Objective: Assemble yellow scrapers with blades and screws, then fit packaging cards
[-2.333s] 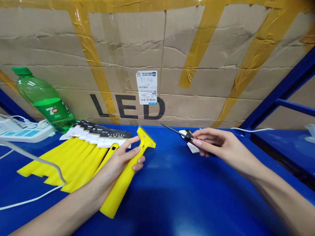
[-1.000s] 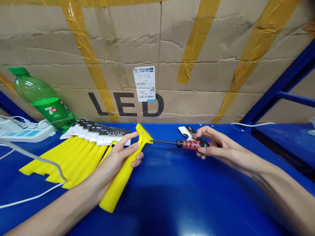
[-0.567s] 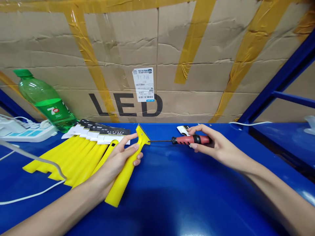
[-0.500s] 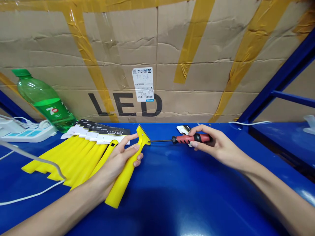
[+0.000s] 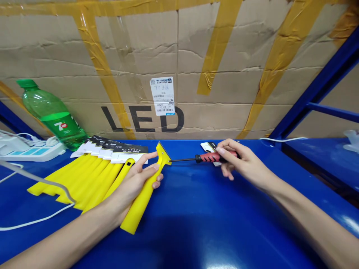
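Observation:
My left hand (image 5: 140, 177) is closed around the yellow handle of a scraper (image 5: 138, 207), its wide head tilted up and to the right. A small screw shows on that head. My right hand (image 5: 238, 158) grips a screwdriver (image 5: 209, 157) by its red and black handle, thumb on top and some fingers loose below. The screwdriver's dark shaft lies level, and its tip meets the right side of the scraper head. Behind the right hand, a black and white card (image 5: 209, 147) lies partly hidden.
Several yellow scrapers (image 5: 73, 179) with black and white cards lie in a row at left. A green bottle (image 5: 53, 116) and a white power strip (image 5: 33, 151) stand behind them. White cables cross the blue table (image 5: 190, 224). A large cardboard box (image 5: 140, 48) forms the back.
The fingers of my right hand have shifted on the screwdriver handle, the thumb now higher and the lower fingers dropped open. The scraper stays in my left hand, hardly moved.

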Tool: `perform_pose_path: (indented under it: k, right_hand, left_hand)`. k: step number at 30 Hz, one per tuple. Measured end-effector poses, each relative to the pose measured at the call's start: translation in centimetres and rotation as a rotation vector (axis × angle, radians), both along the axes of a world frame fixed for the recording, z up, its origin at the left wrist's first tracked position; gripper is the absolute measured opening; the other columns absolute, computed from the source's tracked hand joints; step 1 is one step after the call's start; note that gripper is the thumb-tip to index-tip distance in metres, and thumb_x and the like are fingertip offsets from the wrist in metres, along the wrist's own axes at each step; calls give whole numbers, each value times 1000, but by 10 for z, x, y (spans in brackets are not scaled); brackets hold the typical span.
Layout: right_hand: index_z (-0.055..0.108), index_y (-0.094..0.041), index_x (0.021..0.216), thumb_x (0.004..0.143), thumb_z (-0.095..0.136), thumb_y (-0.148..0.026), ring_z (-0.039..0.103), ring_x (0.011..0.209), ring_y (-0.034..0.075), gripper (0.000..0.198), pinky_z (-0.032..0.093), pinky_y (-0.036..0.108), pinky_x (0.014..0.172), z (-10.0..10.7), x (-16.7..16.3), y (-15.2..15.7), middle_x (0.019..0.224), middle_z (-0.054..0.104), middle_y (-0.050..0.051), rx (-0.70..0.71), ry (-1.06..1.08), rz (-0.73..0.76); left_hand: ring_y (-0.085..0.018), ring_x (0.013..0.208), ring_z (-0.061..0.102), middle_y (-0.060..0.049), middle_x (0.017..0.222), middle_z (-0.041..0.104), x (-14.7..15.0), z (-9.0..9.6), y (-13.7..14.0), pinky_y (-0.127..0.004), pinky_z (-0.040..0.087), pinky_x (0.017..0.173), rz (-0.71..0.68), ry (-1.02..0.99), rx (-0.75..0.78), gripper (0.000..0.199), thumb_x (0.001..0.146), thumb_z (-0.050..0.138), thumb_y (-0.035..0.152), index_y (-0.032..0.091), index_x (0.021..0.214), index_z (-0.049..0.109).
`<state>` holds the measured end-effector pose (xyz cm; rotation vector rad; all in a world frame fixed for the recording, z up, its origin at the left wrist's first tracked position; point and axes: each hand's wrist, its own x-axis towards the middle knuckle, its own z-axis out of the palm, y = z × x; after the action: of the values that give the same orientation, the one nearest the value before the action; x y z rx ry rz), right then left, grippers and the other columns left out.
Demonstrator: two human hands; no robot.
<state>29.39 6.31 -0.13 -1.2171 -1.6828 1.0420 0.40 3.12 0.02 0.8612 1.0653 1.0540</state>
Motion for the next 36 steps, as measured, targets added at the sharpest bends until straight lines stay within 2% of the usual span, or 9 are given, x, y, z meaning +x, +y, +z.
perform_pose_path:
  k: [3,8,11,15,20,22,28,33,36]
  right_hand:
    - [53,-21,89,98,43,-63,47,37,8,44,34,22,36,-4,0,2,64,58,-2,-18,-60,-103]
    - [54,-24,105,86,74,-42,62,68,12,33,51,25,62,-1,12,3,89,65,0,-48,70,105]
    - [53,-22,97,92,65,-48,56,53,9,29,44,23,49,0,11,3,77,61,-1,-19,50,129]
    - [53,-21,90,98,46,-61,41,34,7,41,29,22,35,-4,2,3,61,49,-6,19,-65,-58]
    - [57,-23,108,90,66,-50,62,68,14,33,51,28,62,-5,5,3,87,64,2,-12,53,100]
    - [57,-23,106,86,74,-43,62,72,14,33,51,28,67,-7,6,4,86,65,1,15,47,127]
    - [56,-21,96,97,45,-62,38,34,7,43,27,22,34,-13,-3,6,61,56,-3,-54,61,-79]
    - [58,-23,106,88,70,-47,65,72,14,32,53,26,66,-9,-1,4,88,66,1,-30,169,85]
    - [54,-23,103,94,62,-49,56,53,10,29,47,23,54,-10,-3,2,69,62,-3,-10,89,63]
  left_hand:
    - [-9,52,52,-1,62,62,3,-2,-4,-18,38,55,-6,15,-6,61,84,74,26,23,139,47]
    - [-9,51,51,1,61,61,4,0,-5,-19,38,54,22,-6,-7,64,84,72,23,21,141,43]
    - [-9,50,50,2,59,61,4,-1,-4,-18,37,53,10,-29,-1,65,83,73,25,23,141,43]
    - [-7,49,47,3,59,59,5,-5,-5,-16,34,51,7,-13,4,61,83,76,30,24,135,47]
    - [-6,51,48,4,64,61,5,-3,-6,-16,35,50,67,16,66,66,74,85,23,22,130,50]
    - [-6,50,48,4,63,61,4,1,-6,-16,35,49,79,9,71,68,73,86,22,22,131,49]
    - [-6,50,48,5,63,60,4,7,-8,-16,36,48,52,11,135,62,73,87,27,25,124,53]
    - [-6,50,48,6,63,60,2,4,-8,-16,37,49,75,26,132,58,74,85,27,25,122,53]
    - [-5,50,49,5,67,62,1,2,-6,-16,36,49,81,16,125,57,75,85,27,25,122,53]
